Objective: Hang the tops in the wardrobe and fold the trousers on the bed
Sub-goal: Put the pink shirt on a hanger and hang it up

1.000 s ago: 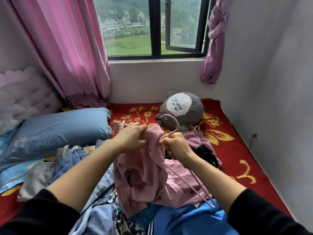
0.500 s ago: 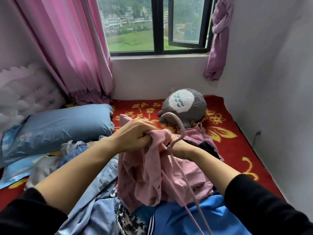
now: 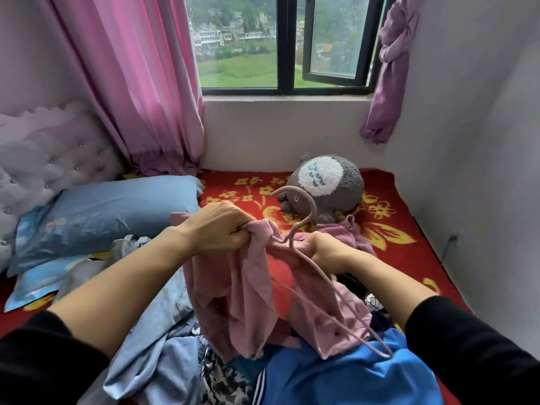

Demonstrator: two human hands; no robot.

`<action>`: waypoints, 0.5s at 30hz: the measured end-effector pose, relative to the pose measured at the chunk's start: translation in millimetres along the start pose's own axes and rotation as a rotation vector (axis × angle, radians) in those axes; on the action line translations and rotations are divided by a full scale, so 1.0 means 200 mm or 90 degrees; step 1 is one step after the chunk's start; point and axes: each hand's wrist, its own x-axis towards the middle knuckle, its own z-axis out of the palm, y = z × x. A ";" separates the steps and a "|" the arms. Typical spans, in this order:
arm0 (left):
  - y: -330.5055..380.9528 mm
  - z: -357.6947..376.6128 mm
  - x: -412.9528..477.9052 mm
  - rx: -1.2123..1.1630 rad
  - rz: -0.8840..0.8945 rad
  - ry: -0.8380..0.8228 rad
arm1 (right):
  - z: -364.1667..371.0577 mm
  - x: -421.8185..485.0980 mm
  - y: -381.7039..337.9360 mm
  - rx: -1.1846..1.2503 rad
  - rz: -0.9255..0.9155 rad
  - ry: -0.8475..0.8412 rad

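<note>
Ahead at twelve o'clock, a black-framed window looks onto green fields and pale buildings. A long pink curtain hangs at eleven and a knotted mauve curtain at one. A white wall closes the corner at three. Below us lies a bed covered by a red blanket with yellow flowers. A grey tufted headboard and a pale blue pillow lie between nine and ten. A round grey plush toy with a white belly sits at one.

In the centre we hold up a dusty-pink ribbed top. It is crumpled and hangs in folds onto the clothes heaped at six: blue denim jeans at seven and a bright blue sports garment with white stripes at five. Our left hand bunches the top's upper edge, fingers clamped tight on the cloth. Our right hand has its fingers curled into the same cloth beside the neck of a thin pink hanger. The hanger's hook rises between the hands and its arms trail toward five. Whether those fingers also clasp the hanger we cannot tell.

A faint motif on the pillow is too blurred to read.
</note>
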 end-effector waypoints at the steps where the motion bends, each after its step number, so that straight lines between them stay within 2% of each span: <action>1: 0.00 0.00 0.00 0.000 0.000 0.000 | -0.01 -0.01 0.01 0.064 0.020 0.017; 3: -0.02 0.01 -0.01 -0.003 -0.003 0.004 | -0.05 -0.06 0.01 0.168 0.059 0.044; 6: -0.02 0.02 -0.01 0.001 0.002 -0.006 | -0.09 -0.09 0.01 0.205 0.033 0.100; 9: -0.04 0.03 0.01 0.010 -0.003 0.007 | -0.13 -0.14 0.02 0.219 0.050 0.062; 11: -0.05 0.04 0.02 0.015 -0.005 0.023 | -0.15 -0.15 0.05 0.097 0.060 0.056; 13: -0.04 0.05 0.04 0.024 0.005 0.031 | -0.15 -0.14 0.08 -0.135 0.075 0.160; 15: -0.02 0.07 0.06 0.038 0.016 0.044 | -0.17 -0.14 0.11 -0.260 0.121 0.271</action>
